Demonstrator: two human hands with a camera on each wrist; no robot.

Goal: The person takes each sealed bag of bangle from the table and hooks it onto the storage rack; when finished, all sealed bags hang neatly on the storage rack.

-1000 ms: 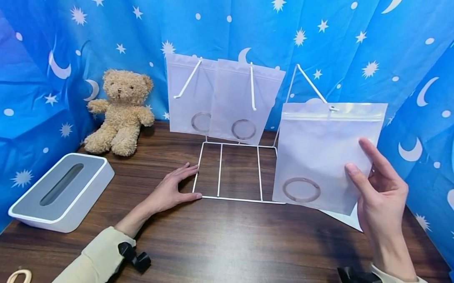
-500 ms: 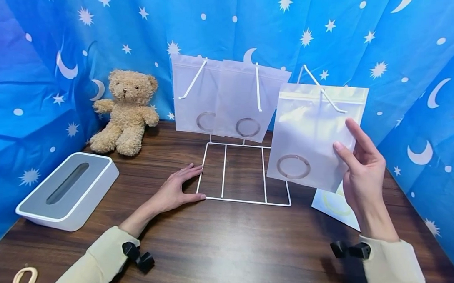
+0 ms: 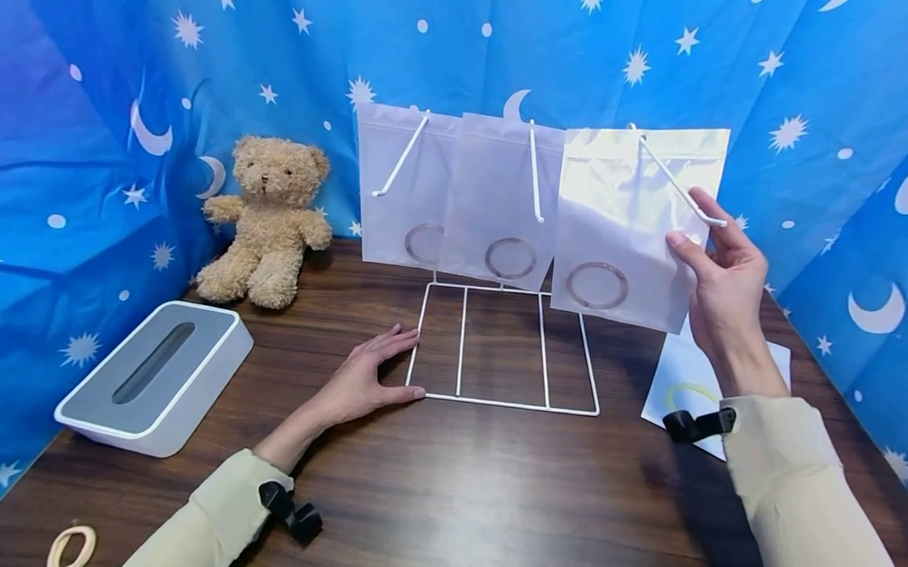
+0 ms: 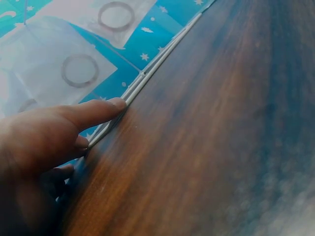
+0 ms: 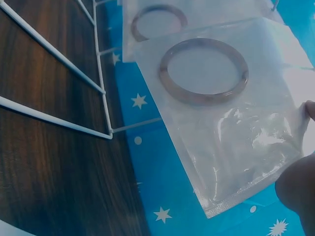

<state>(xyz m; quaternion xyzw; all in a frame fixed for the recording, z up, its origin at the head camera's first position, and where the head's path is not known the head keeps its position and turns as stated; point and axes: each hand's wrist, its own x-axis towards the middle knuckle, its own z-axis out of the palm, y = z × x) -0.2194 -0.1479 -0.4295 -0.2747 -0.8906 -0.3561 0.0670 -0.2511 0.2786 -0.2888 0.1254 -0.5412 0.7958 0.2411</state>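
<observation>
Near the right edge of a translucent zip bag, my right hand pinches it, thumb in front and fingers behind. Inside the bag's lower part lies a brownish bangle. The right prong of a white wire display rack passes through the bag's top. Two similar bags, the left bag and the middle bag, hang from the other prongs, each with a bangle in it. My left hand rests at the base's left side, thumb and fingers extended along the wire.
A teddy bear sits at the back left, behind a grey-topped tissue box. A white sheet or packet with a yellow ring lies under the right forearm. A beige loop is at the front left. Blue curtains surround the table.
The right hand has moved the bag up and back along the right prong, beside the other two bags. The left hand has stayed at the rack's base; the head view has shifted slightly.
</observation>
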